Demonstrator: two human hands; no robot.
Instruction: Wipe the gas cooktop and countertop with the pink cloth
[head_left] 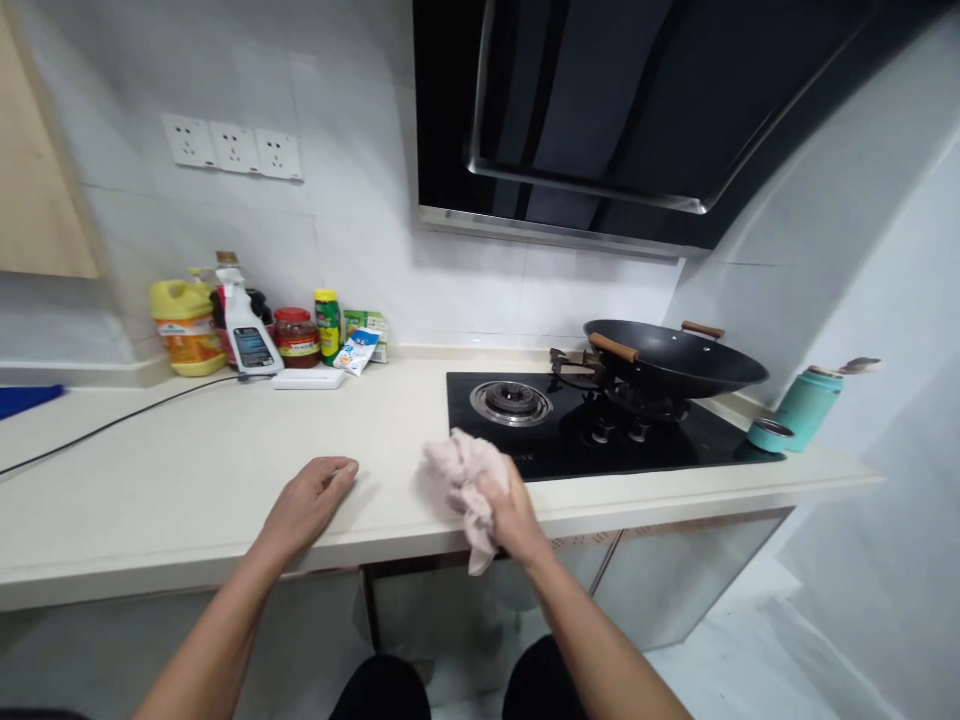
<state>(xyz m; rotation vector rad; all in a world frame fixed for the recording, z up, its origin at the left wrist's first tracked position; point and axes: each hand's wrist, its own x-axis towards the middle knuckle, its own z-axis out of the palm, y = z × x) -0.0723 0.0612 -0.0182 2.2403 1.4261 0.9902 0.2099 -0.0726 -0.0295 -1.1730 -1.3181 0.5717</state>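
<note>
My right hand (514, 510) is closed around a crumpled pale pink cloth (469, 475). The cloth is bunched at the front of the counter, just left of the black gas hob (495, 440), and one end hangs over the counter's front edge. My left hand (306, 500) rests on the pale countertop (210, 470) near that edge, fingers curled in and no object visible in them. A bare burner (511, 400) sits on the hob's left side, beyond the cloth.
A large black wok (667, 355) with wooden handles stands over the right burner. Beside it are a turquoise utensil holder (810, 410) and small turquoise bowl (770, 433). A spray bottle (249, 330), jars and packets line the back wall. A range hood (585, 110) hangs above.
</note>
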